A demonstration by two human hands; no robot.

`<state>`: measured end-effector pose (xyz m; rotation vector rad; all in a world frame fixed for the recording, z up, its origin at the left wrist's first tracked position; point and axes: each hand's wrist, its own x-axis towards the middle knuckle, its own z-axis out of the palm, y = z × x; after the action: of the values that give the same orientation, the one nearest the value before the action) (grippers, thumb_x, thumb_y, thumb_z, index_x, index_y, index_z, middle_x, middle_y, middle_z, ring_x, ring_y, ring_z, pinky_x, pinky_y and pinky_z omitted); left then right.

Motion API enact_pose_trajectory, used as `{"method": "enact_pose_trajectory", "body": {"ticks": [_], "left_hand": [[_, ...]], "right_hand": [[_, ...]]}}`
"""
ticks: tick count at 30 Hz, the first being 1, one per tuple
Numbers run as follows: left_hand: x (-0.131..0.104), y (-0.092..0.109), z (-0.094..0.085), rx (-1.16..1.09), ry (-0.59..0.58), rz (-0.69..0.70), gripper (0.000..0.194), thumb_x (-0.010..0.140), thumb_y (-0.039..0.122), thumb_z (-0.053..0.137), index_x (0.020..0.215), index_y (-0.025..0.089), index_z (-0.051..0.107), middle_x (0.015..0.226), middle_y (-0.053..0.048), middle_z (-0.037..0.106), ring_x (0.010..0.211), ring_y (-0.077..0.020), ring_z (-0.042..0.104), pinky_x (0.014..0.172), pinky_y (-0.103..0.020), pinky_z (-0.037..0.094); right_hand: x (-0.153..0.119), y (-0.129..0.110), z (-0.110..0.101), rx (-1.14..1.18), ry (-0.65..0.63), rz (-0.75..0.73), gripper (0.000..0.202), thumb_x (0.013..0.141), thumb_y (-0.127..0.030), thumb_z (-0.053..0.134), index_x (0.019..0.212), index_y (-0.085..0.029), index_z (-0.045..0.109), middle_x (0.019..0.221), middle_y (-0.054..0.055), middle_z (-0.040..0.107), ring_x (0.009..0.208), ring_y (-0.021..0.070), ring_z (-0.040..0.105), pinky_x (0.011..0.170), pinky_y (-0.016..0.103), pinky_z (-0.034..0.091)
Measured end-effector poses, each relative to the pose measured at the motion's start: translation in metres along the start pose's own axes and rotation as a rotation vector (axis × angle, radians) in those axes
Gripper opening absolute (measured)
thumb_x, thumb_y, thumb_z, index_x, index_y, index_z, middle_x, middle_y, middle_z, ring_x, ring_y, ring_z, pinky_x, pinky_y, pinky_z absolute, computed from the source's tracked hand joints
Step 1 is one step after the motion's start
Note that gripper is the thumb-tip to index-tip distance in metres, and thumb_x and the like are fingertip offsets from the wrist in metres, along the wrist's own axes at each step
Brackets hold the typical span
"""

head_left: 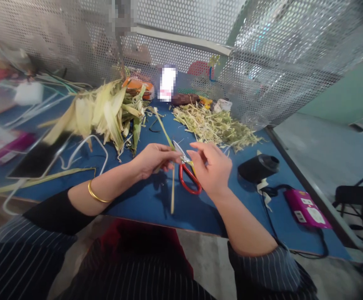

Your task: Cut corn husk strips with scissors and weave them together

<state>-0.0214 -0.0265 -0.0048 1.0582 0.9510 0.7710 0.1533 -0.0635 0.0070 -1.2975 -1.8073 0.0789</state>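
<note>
Near the middle of the table my left hand (158, 160), wearing a gold bangle, pinches a narrow strip of corn husk (172, 193). One end of it hangs toward the table's front edge; a pale green length (163, 127) stretches away beyond the fingers. My right hand (211, 166) is just to the right, thumb and index finger apart, the other fingers curled, with nothing visible between them. Red-handled scissors (190, 187) lie beneath and between the hands, blades pointing away. Part of their handle is hidden by my right hand, and whether it touches them is unclear.
Husk leaves (103, 112) are heaped at back left, and shredded husk (215, 125) at back right. A black cylindrical nozzle (258, 168) and a purple power box (308, 208) with cords sit right. A dark tablet-like slab (41, 156) and white cable lie left. Perforated mesh (181, 46) borders the back.
</note>
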Motion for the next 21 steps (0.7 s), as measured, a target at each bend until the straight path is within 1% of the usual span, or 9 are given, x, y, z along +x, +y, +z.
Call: {"method": "enact_pose_trajectory", "body": {"ticks": [2, 4, 6, 7, 10, 12, 16, 18, 21], "left_hand": [[-0.006, -0.003, 0.007, 0.117, -0.156, -0.047, 0.016, 0.07, 0.029, 0.073, 0.074, 0.013, 0.072, 0.075, -0.009, 0.072, 0.047, -0.0085, 0.058, 0.043, -0.018, 0.043], [-0.01, -0.006, 0.013, 0.199, -0.274, -0.086, 0.016, 0.07, 0.029, 0.072, 0.075, 0.014, 0.072, 0.075, -0.009, 0.072, 0.05, -0.0105, 0.061, 0.046, -0.02, 0.046], [-0.012, -0.009, 0.016, 0.241, -0.339, -0.111, 0.02, 0.071, 0.033, 0.071, 0.076, 0.014, 0.072, 0.076, -0.01, 0.072, 0.051, -0.012, 0.063, 0.049, -0.021, 0.049], [-0.012, -0.01, 0.017, 0.25, -0.35, -0.123, 0.023, 0.071, 0.036, 0.071, 0.077, 0.014, 0.072, 0.076, -0.01, 0.073, 0.052, -0.0128, 0.063, 0.049, -0.022, 0.049], [-0.012, -0.011, 0.018, 0.275, -0.34, -0.175, 0.032, 0.072, 0.045, 0.069, 0.075, 0.013, 0.072, 0.073, -0.012, 0.072, 0.05, -0.0147, 0.064, 0.046, -0.023, 0.048], [-0.011, -0.01, 0.018, 0.275, -0.33, -0.226, 0.033, 0.072, 0.046, 0.068, 0.071, 0.013, 0.071, 0.07, -0.012, 0.072, 0.047, -0.0147, 0.063, 0.043, -0.023, 0.046], [-0.004, -0.011, 0.013, 0.118, -0.248, -0.293, 0.031, 0.078, 0.041, 0.063, 0.072, 0.012, 0.071, 0.072, -0.012, 0.072, 0.05, -0.0138, 0.064, 0.044, -0.021, 0.046], [0.002, -0.011, 0.008, -0.011, -0.186, -0.29, 0.029, 0.082, 0.036, 0.059, 0.076, 0.011, 0.072, 0.074, -0.011, 0.072, 0.054, -0.0133, 0.065, 0.045, -0.019, 0.046], [0.009, -0.007, 0.0, -0.182, -0.068, -0.27, 0.02, 0.082, 0.027, 0.059, 0.072, 0.013, 0.07, 0.075, -0.01, 0.072, 0.06, -0.0135, 0.066, 0.039, -0.015, 0.041]], "right_hand": [[0.004, 0.004, 0.002, 0.07, -0.089, 0.109, 0.027, 0.083, -0.044, 0.057, 0.088, -0.02, 0.069, 0.076, 0.004, 0.063, 0.064, 0.0138, 0.054, 0.065, 0.028, 0.042], [0.006, 0.008, 0.006, 0.273, -0.292, 0.261, 0.028, 0.081, -0.046, 0.058, 0.081, -0.02, 0.068, 0.071, 0.002, 0.063, 0.062, 0.0134, 0.055, 0.062, 0.027, 0.043], [0.007, 0.009, 0.009, 0.504, -0.452, 0.4, 0.028, 0.079, -0.045, 0.06, 0.075, -0.018, 0.065, 0.063, -0.001, 0.059, 0.056, 0.0115, 0.051, 0.055, 0.025, 0.041], [0.008, 0.009, 0.01, 0.594, -0.475, 0.449, 0.027, 0.078, -0.044, 0.061, 0.072, -0.018, 0.062, 0.058, -0.003, 0.055, 0.052, 0.01, 0.048, 0.051, 0.024, 0.038], [0.01, 0.009, 0.01, 0.715, -0.358, 0.495, 0.023, 0.077, -0.037, 0.063, 0.066, -0.018, 0.056, 0.05, -0.007, 0.041, 0.045, 0.0067, 0.037, 0.046, 0.022, 0.03], [0.011, 0.007, 0.008, 0.703, -0.254, 0.479, 0.018, 0.078, -0.033, 0.06, 0.068, -0.019, 0.054, 0.048, -0.008, 0.039, 0.044, 0.0069, 0.036, 0.046, 0.022, 0.031], [0.008, 0.003, 0.002, 0.448, -0.098, 0.266, 0.013, 0.085, -0.031, 0.052, 0.076, -0.021, 0.054, 0.059, -0.003, 0.054, 0.054, 0.0113, 0.052, 0.059, 0.026, 0.043], [0.005, 0.0, 0.0, 0.198, -0.047, 0.033, 0.011, 0.086, -0.028, 0.051, 0.08, -0.022, 0.056, 0.07, 0.0, 0.062, 0.065, 0.0135, 0.058, 0.068, 0.028, 0.044], [-0.001, -0.003, 0.0, -0.146, -0.077, -0.344, 0.012, 0.087, -0.023, 0.051, 0.079, -0.021, 0.059, 0.076, 0.003, 0.067, 0.071, 0.0151, 0.059, 0.073, 0.03, 0.041]]}}
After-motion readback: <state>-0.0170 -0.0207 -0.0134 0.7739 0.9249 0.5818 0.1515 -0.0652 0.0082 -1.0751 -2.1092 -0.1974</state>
